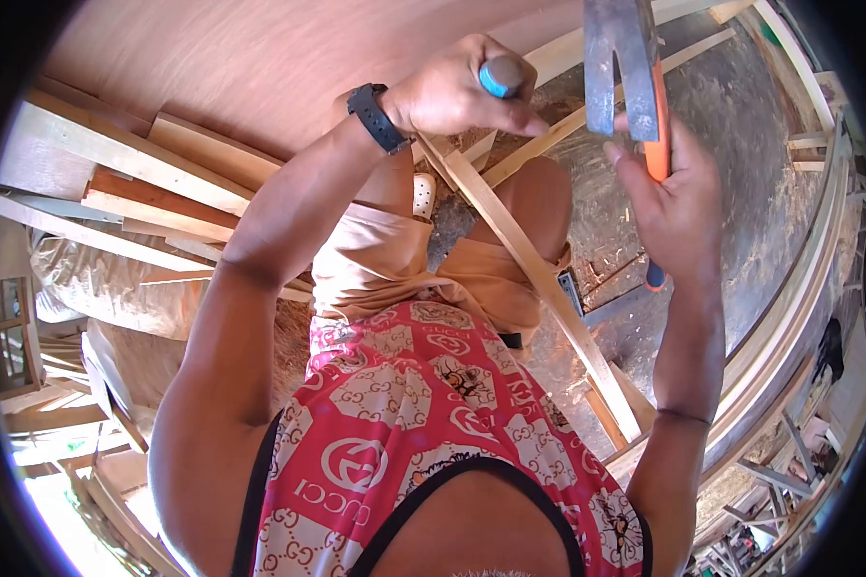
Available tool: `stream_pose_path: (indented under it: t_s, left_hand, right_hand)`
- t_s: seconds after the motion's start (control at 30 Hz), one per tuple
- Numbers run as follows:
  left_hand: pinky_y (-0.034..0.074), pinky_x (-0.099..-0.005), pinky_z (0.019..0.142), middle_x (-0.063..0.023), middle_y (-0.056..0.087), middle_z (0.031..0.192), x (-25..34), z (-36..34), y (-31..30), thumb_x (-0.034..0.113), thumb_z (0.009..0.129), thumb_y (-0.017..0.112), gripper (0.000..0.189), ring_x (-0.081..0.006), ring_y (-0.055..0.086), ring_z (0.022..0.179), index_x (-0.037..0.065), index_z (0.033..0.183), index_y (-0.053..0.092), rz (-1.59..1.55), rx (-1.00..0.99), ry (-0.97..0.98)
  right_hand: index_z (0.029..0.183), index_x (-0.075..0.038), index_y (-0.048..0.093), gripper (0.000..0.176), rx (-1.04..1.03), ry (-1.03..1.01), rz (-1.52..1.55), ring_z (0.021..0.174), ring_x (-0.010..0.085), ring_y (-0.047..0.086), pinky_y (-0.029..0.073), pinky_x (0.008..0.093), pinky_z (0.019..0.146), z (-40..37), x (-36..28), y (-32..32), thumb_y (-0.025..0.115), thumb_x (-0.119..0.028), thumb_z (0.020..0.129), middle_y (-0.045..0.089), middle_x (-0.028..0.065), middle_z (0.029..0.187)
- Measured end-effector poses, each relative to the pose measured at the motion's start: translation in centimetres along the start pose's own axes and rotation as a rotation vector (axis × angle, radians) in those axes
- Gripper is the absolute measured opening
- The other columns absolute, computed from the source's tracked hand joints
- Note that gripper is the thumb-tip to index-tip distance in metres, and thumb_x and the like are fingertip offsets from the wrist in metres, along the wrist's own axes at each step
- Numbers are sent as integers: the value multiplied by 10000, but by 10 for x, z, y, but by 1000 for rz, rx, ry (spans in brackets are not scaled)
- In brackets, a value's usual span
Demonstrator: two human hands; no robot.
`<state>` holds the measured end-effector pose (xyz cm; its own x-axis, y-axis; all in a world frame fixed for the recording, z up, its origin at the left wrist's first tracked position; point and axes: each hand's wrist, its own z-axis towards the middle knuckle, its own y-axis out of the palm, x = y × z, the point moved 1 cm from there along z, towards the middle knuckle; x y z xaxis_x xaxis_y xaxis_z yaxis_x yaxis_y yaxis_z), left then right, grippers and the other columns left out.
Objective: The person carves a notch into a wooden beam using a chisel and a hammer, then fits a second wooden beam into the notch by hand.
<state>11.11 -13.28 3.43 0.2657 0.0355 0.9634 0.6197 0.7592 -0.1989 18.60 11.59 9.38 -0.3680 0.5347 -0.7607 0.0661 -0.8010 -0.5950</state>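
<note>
My left hand (pixel 447 91), with a black watch on its wrist, is closed around what looks like a chisel (pixel 498 77). Its blue handle's worn round butt faces up at me; the blade is hidden below the fist. My right hand (pixel 678 197) grips the orange handle of a claw hammer (pixel 627 72). The dark steel head is raised close to the camera, claw towards me, to the right of the chisel and apart from it. A long pale wooden strip (pixel 534 264) runs slantwise below both hands, across my lap.
Planks and boards (pixel 168 159) are stacked at the left beside a large plywood panel (pixel 260 58). Long timber strips (pixel 775 356) line the right side. Offcuts and sawdust lie on the dark worn surface (pixel 702 87). A plastic-wrapped bundle (pixel 115 279) rests at far left.
</note>
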Motion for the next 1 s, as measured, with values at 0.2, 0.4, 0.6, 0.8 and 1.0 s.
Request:
stream_pose_path:
  t_s: [0.2, 0.4, 0.6, 0.8, 1.0]
  left_hand:
    - [435, -280, 609, 24, 569, 634, -3, 0, 1, 152, 813, 853, 248, -82, 528, 629, 26, 734, 654, 94, 26, -22]
    - [564, -311, 806, -81, 743, 978, -23, -3, 6, 78, 785, 855, 285, -141, 675, 923, 27, 1040, 739, 341, 38, 127]
    - [409, -257, 485, -9, 595, 585, -17, 5, -6, 87, 746, 859, 257, -68, 551, 545, 24, 671, 621, 148, 117, 154]
    - [568, -321, 817, -50, 731, 974, -36, 4, -16, 51, 797, 836, 268, -137, 664, 862, 23, 1046, 739, 194, 55, 183]
    - [576, -313, 803, -40, 706, 969, -57, -2, -20, 46, 800, 828, 378, -131, 668, 877, 24, 1151, 689, 94, 95, 75]
  right_hand:
    - [1086, -29, 654, 182, 105, -71, 30, 668, 169, 636, 507, 321, 655, 5, -8, 11, 688, -62, 910, 666, 105, 773]
    - [1019, -41, 613, 202, -141, -69, -479, 756, 448, 662, 499, 535, 654, 6, 17, 26, 677, -54, 828, 660, 215, 775]
    - [1010, -15, 600, 167, 184, -160, -85, 777, 451, 663, 509, 545, 680, 9, -22, 15, 632, -43, 848, 654, 232, 788]
    - [1008, -4, 603, 156, -142, -169, -504, 725, 459, 655, 508, 513, 645, 23, 7, 20, 604, -8, 852, 645, 241, 748]
    - [993, -16, 600, 150, 28, -181, -197, 740, 471, 650, 511, 531, 661, 18, -9, 27, 626, -17, 846, 642, 241, 740]
